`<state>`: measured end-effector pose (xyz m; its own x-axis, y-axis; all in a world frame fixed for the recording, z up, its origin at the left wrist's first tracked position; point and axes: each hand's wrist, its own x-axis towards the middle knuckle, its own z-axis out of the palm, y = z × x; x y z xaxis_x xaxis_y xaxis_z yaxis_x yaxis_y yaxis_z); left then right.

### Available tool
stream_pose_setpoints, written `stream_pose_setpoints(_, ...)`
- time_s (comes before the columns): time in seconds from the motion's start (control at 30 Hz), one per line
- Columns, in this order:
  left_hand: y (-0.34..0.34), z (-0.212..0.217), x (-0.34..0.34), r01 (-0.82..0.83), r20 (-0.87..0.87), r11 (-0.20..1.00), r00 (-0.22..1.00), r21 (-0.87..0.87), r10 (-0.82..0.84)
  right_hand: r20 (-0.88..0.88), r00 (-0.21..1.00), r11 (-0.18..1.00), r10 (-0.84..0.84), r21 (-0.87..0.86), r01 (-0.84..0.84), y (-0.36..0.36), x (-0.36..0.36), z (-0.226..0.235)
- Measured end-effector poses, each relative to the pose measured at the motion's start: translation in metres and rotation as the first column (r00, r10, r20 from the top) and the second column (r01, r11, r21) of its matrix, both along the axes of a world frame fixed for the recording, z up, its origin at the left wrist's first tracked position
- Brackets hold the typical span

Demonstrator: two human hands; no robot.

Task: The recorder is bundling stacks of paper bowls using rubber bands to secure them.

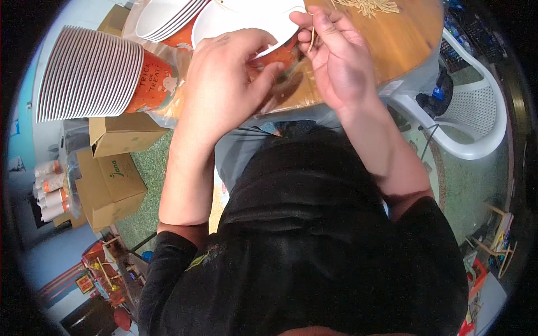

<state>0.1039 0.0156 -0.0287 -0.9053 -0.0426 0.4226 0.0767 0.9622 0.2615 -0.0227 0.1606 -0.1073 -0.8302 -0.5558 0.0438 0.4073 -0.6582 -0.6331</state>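
Though near both hands [227, 78] [342, 67], open cup [249, 21] against left

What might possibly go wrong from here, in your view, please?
The thin cord could slip, as the right hand only pinches it. With the left hand at the rim of the white-lined cup, pressing hard might dent it. The long stack of orange cups, close to the left hand, may get bumped.

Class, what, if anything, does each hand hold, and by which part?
Right hand: a string, gripped part unclear. Left hand: at the cup; whether it grips cannot be told.
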Motion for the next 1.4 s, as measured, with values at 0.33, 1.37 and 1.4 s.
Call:
stream_pose_setpoints(0.33, -0.016, 0.004, -0.007, 0.068, 0.099, 0.986, 0.992, 0.15, -0.084, -0.218, 0.975, 0.999, -0.032, -0.039, 0.024, -0.006, -0.013, -0.022)
stream_pose_setpoints(1.37, -0.003, -0.015, -0.014, 0.091, -0.207, 0.985, 0.971, -0.146, -0.121, -0.305, 0.942, 0.988, -0.142, 0.022, 0.156, 0.015, 0.009, 0.007)
stream_pose_setpoints(1.4, -0.002, -0.018, -0.015, 0.113, -0.35, 0.982, 0.923, -0.149, -0.159, -0.222, 0.968, 0.993, -0.121, -0.028, 0.118, 0.019, 0.012, 0.009)
